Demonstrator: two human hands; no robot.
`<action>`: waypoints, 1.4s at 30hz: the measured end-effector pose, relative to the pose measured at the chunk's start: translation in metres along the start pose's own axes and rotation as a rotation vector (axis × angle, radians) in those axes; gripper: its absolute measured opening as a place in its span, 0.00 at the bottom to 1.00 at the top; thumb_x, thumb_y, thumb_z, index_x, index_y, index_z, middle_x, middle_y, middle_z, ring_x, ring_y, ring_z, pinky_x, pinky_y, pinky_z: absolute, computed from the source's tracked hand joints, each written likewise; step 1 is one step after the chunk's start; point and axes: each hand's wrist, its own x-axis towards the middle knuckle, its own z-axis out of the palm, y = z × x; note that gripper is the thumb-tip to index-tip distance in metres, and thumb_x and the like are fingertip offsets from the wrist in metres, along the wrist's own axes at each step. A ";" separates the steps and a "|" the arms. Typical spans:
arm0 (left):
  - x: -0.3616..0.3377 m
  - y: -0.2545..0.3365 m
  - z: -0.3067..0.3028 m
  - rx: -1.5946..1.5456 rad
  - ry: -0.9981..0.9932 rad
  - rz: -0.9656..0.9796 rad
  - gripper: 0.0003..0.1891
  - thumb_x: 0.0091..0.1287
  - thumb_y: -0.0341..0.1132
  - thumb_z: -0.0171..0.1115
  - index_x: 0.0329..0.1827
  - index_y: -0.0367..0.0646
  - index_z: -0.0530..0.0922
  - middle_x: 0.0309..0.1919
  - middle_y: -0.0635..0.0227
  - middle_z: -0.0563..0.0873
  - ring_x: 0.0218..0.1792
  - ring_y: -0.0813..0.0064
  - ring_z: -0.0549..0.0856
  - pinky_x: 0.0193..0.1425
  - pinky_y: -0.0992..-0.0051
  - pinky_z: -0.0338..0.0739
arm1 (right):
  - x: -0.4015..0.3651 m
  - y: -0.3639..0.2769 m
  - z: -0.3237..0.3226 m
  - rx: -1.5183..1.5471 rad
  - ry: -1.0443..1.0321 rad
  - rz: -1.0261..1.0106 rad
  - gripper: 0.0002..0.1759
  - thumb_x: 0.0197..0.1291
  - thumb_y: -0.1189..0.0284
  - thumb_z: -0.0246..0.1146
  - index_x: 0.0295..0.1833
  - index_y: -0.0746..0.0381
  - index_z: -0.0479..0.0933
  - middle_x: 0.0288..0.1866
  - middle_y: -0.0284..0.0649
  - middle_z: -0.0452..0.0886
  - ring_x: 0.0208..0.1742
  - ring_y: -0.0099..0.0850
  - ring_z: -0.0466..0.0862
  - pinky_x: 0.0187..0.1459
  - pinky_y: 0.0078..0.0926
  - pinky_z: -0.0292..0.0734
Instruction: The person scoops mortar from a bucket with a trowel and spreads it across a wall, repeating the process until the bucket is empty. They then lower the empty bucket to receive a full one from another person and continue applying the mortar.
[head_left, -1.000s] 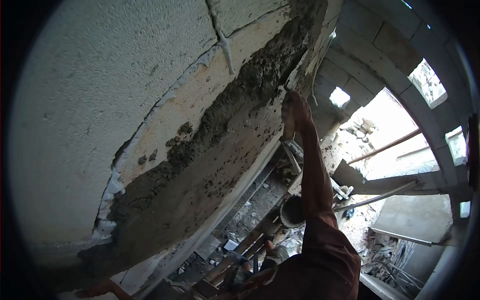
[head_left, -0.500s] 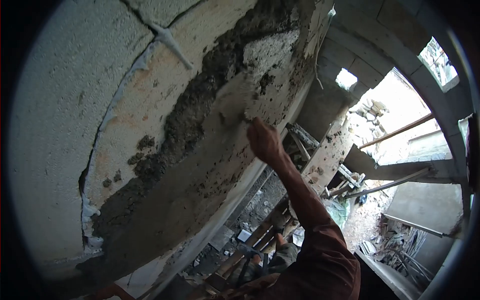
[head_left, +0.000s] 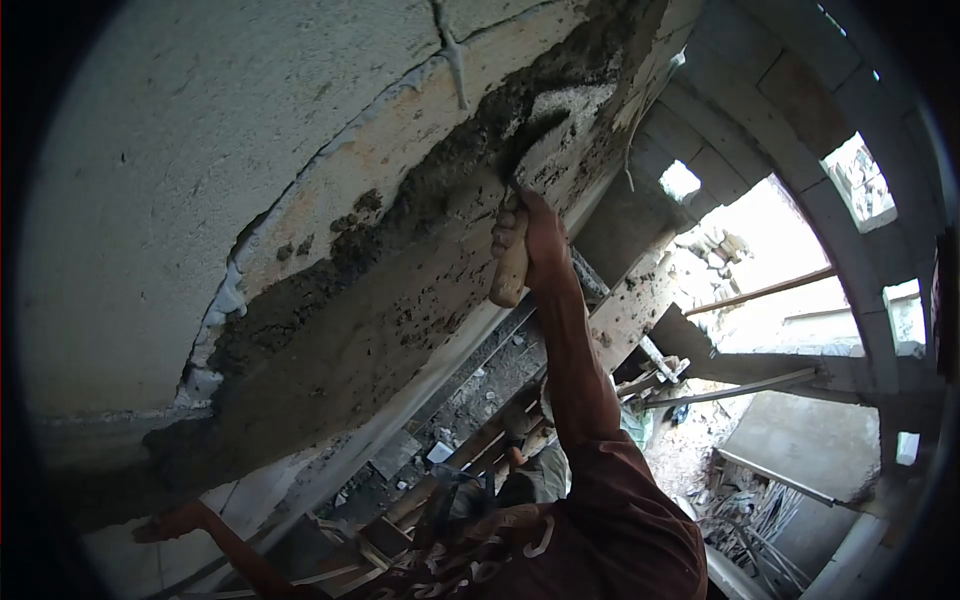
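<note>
My right hand [head_left: 540,235] is closed around the wooden handle of a trowel [head_left: 509,268]. The trowel's dark blade [head_left: 537,138] lies against the upper part of the wall, beside a pale, rough patch. Wet grey mortar [head_left: 330,330] runs in a wide diagonal band along the wall, smooth in its lower part and lumpy along its upper edge. At the lower left, my left hand [head_left: 172,522] reaches out with its fingers stretched near the bottom of the mortared strip, holding nothing visible.
A pale block wall [head_left: 200,150] with a foam-filled crack fills the left. Below are wooden planks [head_left: 470,462] and rubble [head_left: 480,390]. To the right, a wooden pole [head_left: 760,291] crosses a bright opening, and a pile of thin rods [head_left: 760,520] lies on the ground.
My right hand has turned, bringing the trowel's handle into sight, and the blade is now higher on the wall. My view has shifted, and my left hand now shows at the lower left.
</note>
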 end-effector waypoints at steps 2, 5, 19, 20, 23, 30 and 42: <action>-0.001 0.000 0.002 -0.024 -0.005 -0.037 0.28 0.73 0.41 0.38 0.67 0.24 0.55 0.68 0.40 0.58 0.70 0.46 0.57 0.69 0.55 0.58 | -0.019 -0.007 0.020 -0.129 0.004 -0.027 0.14 0.69 0.60 0.46 0.36 0.58 0.64 0.21 0.30 0.68 0.16 0.23 0.69 0.17 0.22 0.66; -0.004 -0.005 0.002 -0.042 -0.012 -0.102 0.27 0.74 0.40 0.38 0.68 0.25 0.56 0.68 0.41 0.58 0.70 0.47 0.58 0.68 0.55 0.59 | -0.031 0.018 0.024 -0.497 -0.037 -0.185 0.16 0.69 0.61 0.45 0.36 0.63 0.68 0.21 0.38 0.72 0.19 0.29 0.76 0.20 0.31 0.72; 0.004 -0.004 -0.002 -0.041 -0.034 -0.211 0.29 0.75 0.44 0.35 0.69 0.28 0.55 0.68 0.41 0.57 0.69 0.46 0.59 0.68 0.55 0.58 | -0.116 0.299 -0.077 -0.972 -0.062 -0.151 0.20 0.68 0.58 0.45 0.38 0.64 0.72 0.22 0.43 0.76 0.26 0.38 0.79 0.32 0.41 0.74; 0.004 -0.004 -0.002 -0.028 -0.037 -0.193 0.29 0.75 0.45 0.34 0.70 0.29 0.55 0.68 0.41 0.57 0.69 0.46 0.59 0.68 0.55 0.58 | -0.126 0.302 -0.086 -0.831 0.035 0.044 0.19 0.67 0.58 0.46 0.37 0.63 0.72 0.21 0.42 0.76 0.25 0.36 0.79 0.30 0.39 0.73; 0.009 0.001 -0.006 -0.036 -0.015 -0.147 0.29 0.75 0.46 0.33 0.70 0.30 0.55 0.68 0.40 0.57 0.69 0.45 0.59 0.68 0.55 0.58 | -0.116 0.270 -0.125 -0.838 0.175 -0.004 0.19 0.67 0.60 0.47 0.33 0.65 0.71 0.20 0.37 0.74 0.18 0.26 0.75 0.21 0.30 0.71; 0.011 0.005 -0.009 -0.093 0.020 -0.110 0.30 0.75 0.47 0.28 0.69 0.29 0.56 0.68 0.40 0.59 0.68 0.43 0.59 0.67 0.51 0.58 | -0.055 0.056 -0.022 -0.547 0.152 -0.363 0.20 0.68 0.60 0.46 0.30 0.65 0.68 0.15 0.36 0.68 0.16 0.27 0.72 0.18 0.29 0.68; 0.015 0.002 -0.010 -0.208 0.071 -0.181 0.30 0.75 0.49 0.32 0.69 0.33 0.58 0.67 0.42 0.61 0.68 0.42 0.61 0.66 0.44 0.55 | -0.118 0.089 -0.037 -1.074 0.115 -0.323 0.19 0.65 0.61 0.46 0.32 0.66 0.70 0.19 0.44 0.76 0.16 0.32 0.78 0.21 0.37 0.75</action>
